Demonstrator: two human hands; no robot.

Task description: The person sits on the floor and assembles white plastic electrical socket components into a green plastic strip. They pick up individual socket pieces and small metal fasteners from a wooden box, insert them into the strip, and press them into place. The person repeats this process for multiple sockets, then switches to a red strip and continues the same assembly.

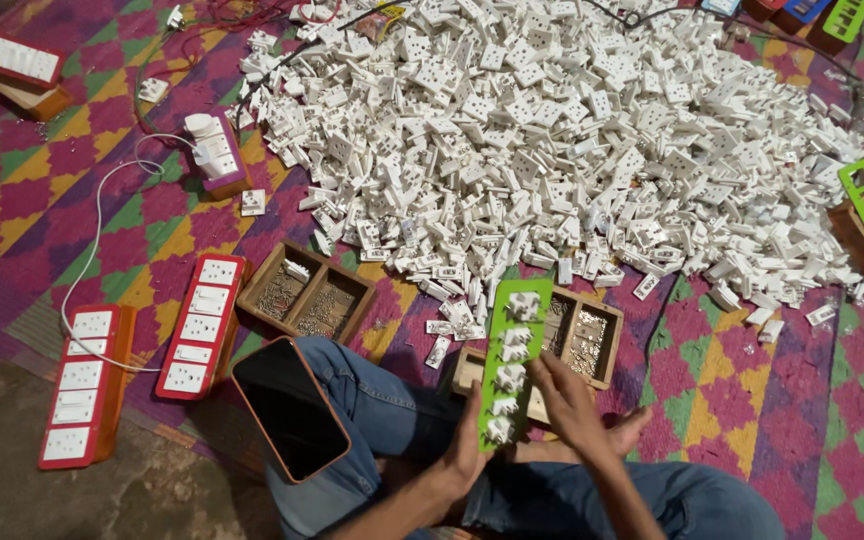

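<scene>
A green frame [513,352] with white socket modules seated in its openings is held upright over the lap, near the middle of the view. Its lower end is clasped from the left side by the left hand [467,447], fingers wrapped around the edge. The right hand [564,400] is laid against the frame's right edge, fingers curled and thumb near a lower module; whether anything small is pinched in it cannot be told.

A module could be pushed out of its opening if the frame is twisted or gripped only at the bottom, since the upper end is unsupported. Just behind the frame, a wooden tray [597,340] of small metal parts could be tipped by a knee or by the frame's far end.

A dark phone [289,408] is balanced on the left knee and could slide off with any leg movement. Another divided wooden tray [307,295] lies to the left, with red-backed switch boards [202,325] beyond it. The far side is closed off by a large heap of white sockets [552,140]. Open room is left mainly to the near right, on the patterned mat [802,400].
</scene>
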